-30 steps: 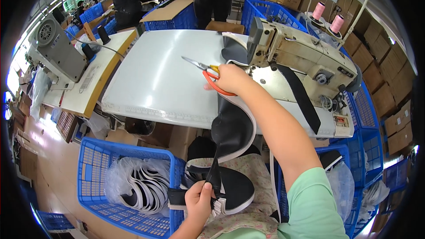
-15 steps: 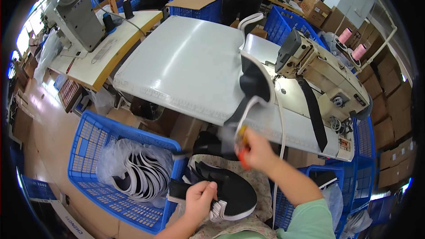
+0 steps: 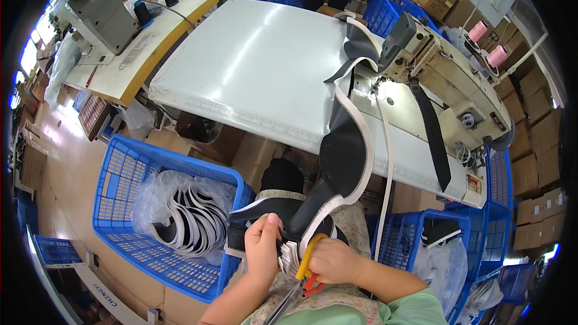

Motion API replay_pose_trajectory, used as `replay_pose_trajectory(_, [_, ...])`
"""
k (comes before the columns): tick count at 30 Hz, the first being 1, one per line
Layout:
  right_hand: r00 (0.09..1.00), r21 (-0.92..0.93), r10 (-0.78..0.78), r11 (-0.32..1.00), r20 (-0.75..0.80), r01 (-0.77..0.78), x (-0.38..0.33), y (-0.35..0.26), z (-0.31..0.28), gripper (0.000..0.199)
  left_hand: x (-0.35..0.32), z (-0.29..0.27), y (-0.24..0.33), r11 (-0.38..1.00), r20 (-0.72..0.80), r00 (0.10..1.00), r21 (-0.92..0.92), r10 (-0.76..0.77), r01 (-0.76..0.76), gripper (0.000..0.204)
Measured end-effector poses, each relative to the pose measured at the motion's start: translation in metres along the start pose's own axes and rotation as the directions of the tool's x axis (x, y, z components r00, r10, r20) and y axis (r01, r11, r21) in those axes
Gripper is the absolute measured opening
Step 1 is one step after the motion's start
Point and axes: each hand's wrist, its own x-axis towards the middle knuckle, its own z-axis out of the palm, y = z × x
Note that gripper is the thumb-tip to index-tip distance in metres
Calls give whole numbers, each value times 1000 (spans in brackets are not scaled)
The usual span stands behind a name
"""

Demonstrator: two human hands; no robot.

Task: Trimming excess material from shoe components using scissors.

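My left hand (image 3: 262, 248) is closed on a bundle of black curved fabric pieces, their white bound edges (image 3: 290, 259) bunched beside its fingers, over my lap. My right hand (image 3: 334, 260) is closed round scissors with yellow and orange handles (image 3: 308, 257); their blades (image 3: 283, 307) point down toward the lower edge. Right at this hand ends a chain of black pieces with white edging (image 3: 346, 150), which hangs from the table down to the bundle. Whether the right fingers also pinch this chain is hidden.
A sewing machine (image 3: 448, 87) stands on the white table (image 3: 241, 66), with pink thread cones (image 3: 497, 56) behind it. At my left a blue basket (image 3: 162, 159) holds plastic and stacked white-edged pieces (image 3: 195, 232). Another blue basket (image 3: 400, 247) stands at the right.
My right hand has come down and toward the left hand with the scissors, their blades now pointing down. The chain of pieces has been drawn over the table edge to the bundle.
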Motion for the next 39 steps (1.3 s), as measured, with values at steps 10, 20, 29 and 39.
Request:
replay_pose_trajectory(10, [994, -53, -18, 998, 104, 24, -5, -1, 1, 20, 3, -2, -12, 983, 99, 979, -29, -175, 179, 28])
replay_pose_trajectory(20, [989, -1, 106, 994, 106, -106, -27, -4, -1, 25, 9, -7, -18, 920, 357, 848, 119, -391, 374, 21])
replay_pose_trajectory(29, [468, -138, 735, 596, 491, -791, -63, -39, -103, 57, -4, 4, -11, 973, 271, 958, 229, -96, 32, 28])
replay_pose_trajectory(39, [303, -274, 835, 458, 460, -846, -42, -58, -124, 58, -13, 14, -11, 935, 262, 964, 332, 36, -125, 25])
